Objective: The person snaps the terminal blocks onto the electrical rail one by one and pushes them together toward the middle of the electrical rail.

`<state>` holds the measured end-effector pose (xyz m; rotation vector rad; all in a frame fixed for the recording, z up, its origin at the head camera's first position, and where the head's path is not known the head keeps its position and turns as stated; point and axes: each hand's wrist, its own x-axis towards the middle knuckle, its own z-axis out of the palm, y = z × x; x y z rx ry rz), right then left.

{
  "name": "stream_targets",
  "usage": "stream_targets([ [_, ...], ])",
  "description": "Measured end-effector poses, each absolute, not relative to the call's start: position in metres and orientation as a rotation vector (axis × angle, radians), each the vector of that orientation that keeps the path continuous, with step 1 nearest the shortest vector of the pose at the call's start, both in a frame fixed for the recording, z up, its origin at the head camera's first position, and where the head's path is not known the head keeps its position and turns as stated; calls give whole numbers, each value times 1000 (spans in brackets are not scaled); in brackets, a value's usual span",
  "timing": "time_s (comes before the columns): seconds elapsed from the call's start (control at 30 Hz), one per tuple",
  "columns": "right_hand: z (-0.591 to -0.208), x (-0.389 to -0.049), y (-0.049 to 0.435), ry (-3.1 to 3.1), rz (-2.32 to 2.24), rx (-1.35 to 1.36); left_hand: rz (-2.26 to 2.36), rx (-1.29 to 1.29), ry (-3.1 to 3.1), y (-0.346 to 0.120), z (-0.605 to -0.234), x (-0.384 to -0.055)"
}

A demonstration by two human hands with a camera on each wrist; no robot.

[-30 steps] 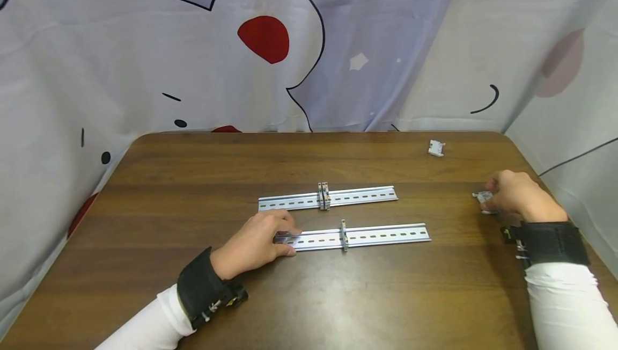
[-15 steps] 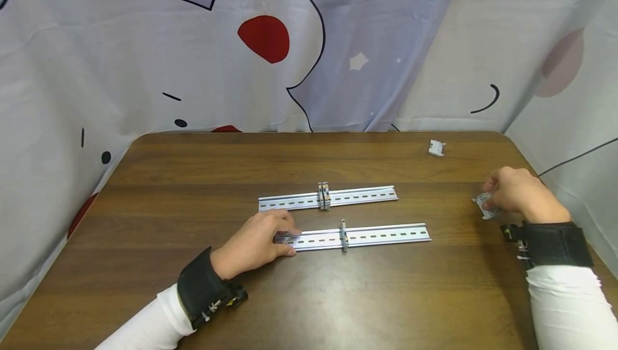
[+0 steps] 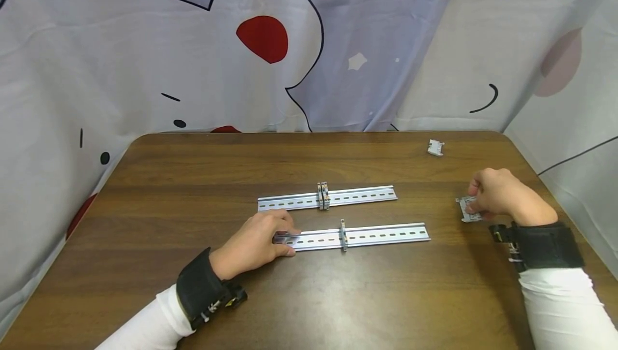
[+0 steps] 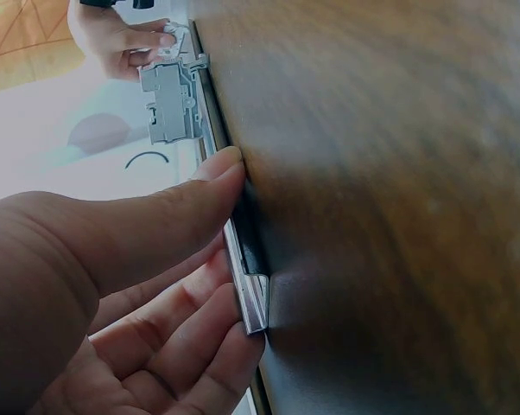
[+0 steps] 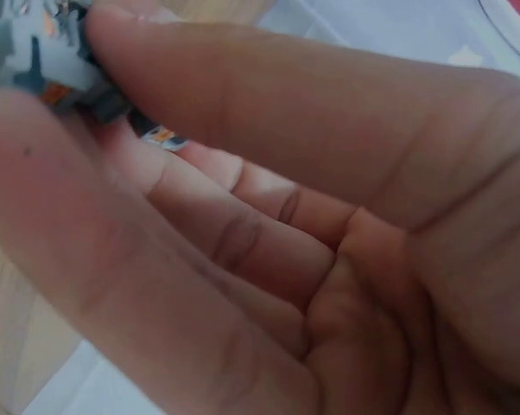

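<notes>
In the head view my left hand (image 3: 256,242) grips the left end of the nearer slotted metal DIN rail (image 3: 386,234), thumb along the front edge and fingers behind. The left wrist view shows the rail end (image 4: 253,303) between thumb and fingers. One upright grey terminal block (image 3: 343,235) is mounted near that rail's middle. Over the right side of the table, my right hand (image 3: 509,197) pinches a loose grey terminal block (image 3: 466,210). Up close in the right wrist view, this block (image 5: 44,52) sits at the thumb and fingertips, partly out of frame, with orange and dark parts.
Behind the nearer rail lies a second DIN rail (image 3: 289,202), carrying a few terminal blocks (image 3: 323,196) side by side. Another loose pale terminal block (image 3: 435,147) lies at the back right of the wooden table (image 3: 193,162). A printed cloth (image 3: 145,60) hangs along the back.
My right hand has moved left with the terminal block pinched in its fingers, and more of the block now shows. The left hand and both rails have stayed in place.
</notes>
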<state>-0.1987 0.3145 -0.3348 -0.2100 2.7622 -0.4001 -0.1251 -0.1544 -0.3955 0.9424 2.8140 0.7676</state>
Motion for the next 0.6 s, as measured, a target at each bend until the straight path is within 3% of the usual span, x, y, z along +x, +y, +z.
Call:
stream_targets([
  [0.6,-336,-183,270,2677,-473,-250,773,941,2809,-154,-395,-126],
])
